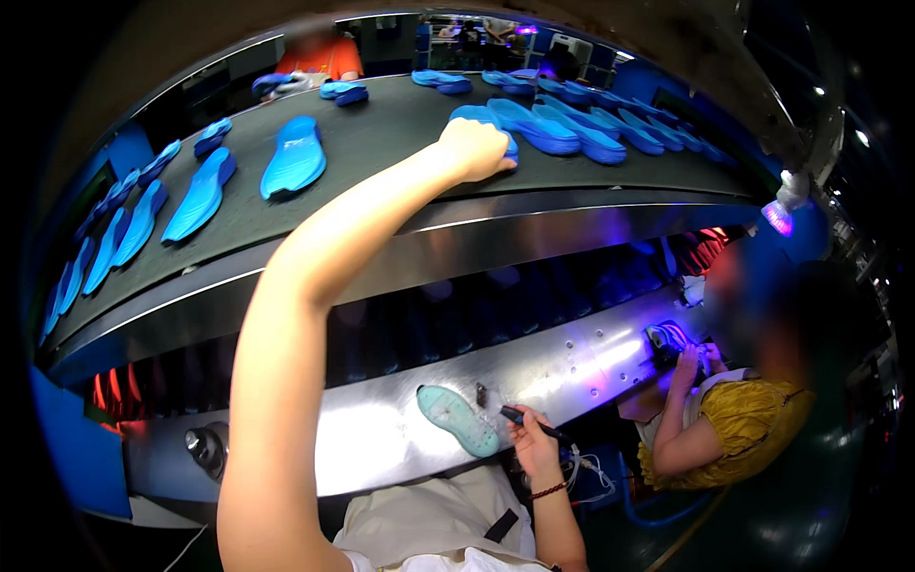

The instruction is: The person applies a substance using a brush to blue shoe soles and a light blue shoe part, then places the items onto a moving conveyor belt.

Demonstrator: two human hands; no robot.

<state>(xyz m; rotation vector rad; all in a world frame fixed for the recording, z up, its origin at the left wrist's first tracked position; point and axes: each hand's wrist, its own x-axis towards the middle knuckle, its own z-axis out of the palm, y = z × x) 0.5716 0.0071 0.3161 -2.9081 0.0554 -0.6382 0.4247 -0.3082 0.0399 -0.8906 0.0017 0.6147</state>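
My left hand reaches far over the dark conveyor belt, its fingers closed on a blue shoe sole. The hand covers much of that sole. Low on the metal ledge, my right hand grips a slim black pen-shaped tool, its tip pointing left. A pale green sole lies flat on the ledge beside the tool. Between them sits a small dark piece, too small to identify.
More blue soles are spread along the belt. A dark bottle-like object stands at the ledge's left end. A co-worker in yellow handles something under purple light at right; another person in orange stands across the belt.
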